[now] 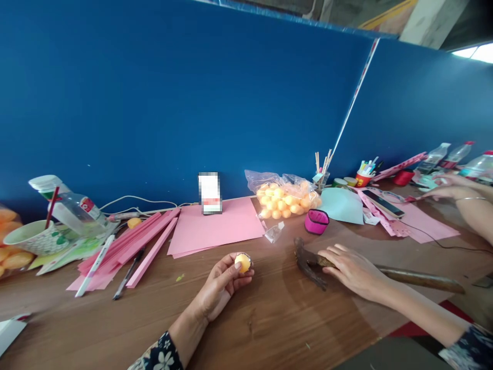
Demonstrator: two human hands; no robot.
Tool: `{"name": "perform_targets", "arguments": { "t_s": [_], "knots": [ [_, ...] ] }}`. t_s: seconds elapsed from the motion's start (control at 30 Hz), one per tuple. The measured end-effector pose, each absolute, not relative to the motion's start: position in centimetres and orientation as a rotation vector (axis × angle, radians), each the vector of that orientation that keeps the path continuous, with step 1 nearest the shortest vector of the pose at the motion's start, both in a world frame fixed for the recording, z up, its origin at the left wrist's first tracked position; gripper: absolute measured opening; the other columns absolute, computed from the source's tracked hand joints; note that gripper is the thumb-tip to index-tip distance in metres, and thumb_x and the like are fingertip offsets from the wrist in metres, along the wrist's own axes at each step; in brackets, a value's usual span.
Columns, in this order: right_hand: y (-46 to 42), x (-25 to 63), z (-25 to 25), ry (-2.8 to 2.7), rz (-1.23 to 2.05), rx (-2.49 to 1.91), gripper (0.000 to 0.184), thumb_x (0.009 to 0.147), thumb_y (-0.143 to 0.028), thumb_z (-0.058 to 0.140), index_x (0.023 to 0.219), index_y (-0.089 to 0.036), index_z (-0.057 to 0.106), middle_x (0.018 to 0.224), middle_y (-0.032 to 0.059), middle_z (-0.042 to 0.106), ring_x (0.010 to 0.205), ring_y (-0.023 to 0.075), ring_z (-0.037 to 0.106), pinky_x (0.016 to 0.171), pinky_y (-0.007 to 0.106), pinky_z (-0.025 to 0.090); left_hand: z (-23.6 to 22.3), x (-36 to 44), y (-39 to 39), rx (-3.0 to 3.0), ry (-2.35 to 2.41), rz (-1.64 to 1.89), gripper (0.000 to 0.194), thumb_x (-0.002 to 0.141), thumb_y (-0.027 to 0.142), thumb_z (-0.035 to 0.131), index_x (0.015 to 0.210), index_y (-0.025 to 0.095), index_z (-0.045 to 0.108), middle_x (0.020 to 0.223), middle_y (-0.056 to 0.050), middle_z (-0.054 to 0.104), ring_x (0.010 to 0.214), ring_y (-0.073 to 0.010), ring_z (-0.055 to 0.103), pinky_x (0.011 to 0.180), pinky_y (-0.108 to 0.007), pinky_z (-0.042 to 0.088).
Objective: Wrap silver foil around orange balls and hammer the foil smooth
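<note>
My left hand point(220, 289) holds a small orange-yellow ball point(242, 263), like a table tennis ball, between thumb and fingers just above the brown table. A dark edge shows at the ball's far side; I cannot make out what it is. My right hand point(356, 273) lies over a claw hammer point(419, 277), its fingers round the wooden handle close to the rusty head. The hammer rests on the table, with the head to the left and the handle running out to the right under my forearm. Beyond its head stands a magenta, black-edged wristband-like ring point(316, 222).
Pink paper sheets point(215, 228) lie at the back, before a propped phone point(210, 192) and a bag of orange balls point(283, 199). Pink strips point(148, 239), pens and a cup point(34, 239) fill the left. Another person's hand point(450, 187) works at the right.
</note>
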State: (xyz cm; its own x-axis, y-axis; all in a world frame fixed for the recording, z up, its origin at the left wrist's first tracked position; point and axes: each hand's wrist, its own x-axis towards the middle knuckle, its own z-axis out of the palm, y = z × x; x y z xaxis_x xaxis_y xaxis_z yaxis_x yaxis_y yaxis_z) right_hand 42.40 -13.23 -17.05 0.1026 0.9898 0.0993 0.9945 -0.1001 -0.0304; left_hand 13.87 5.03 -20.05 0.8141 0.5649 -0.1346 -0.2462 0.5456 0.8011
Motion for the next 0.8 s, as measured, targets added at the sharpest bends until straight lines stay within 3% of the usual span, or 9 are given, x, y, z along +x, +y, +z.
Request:
{"name": "perform_targets", "arguments": {
  "t_s": [0.8],
  "knots": [
    [-12.8, 45.4, -18.4, -2.035, 0.066, -2.232, 0.026, 0.085, -0.036, 0.046, 0.105, -0.023, 0.054, 0.099, 0.0064, 0.057, 0.095, 0.0239, 0.052, 0.081, 0.037, 0.042, -20.0, 14.0, 5.0, 0.873, 0.428, 0.497, 0.018, 0.081, 0.021, 0.057, 0.098, 0.015, 0.059, 0.095, -0.009, 0.064, 0.084, -0.0171, 0.062, 0.076, -0.027, 0.049]
  ]
}}
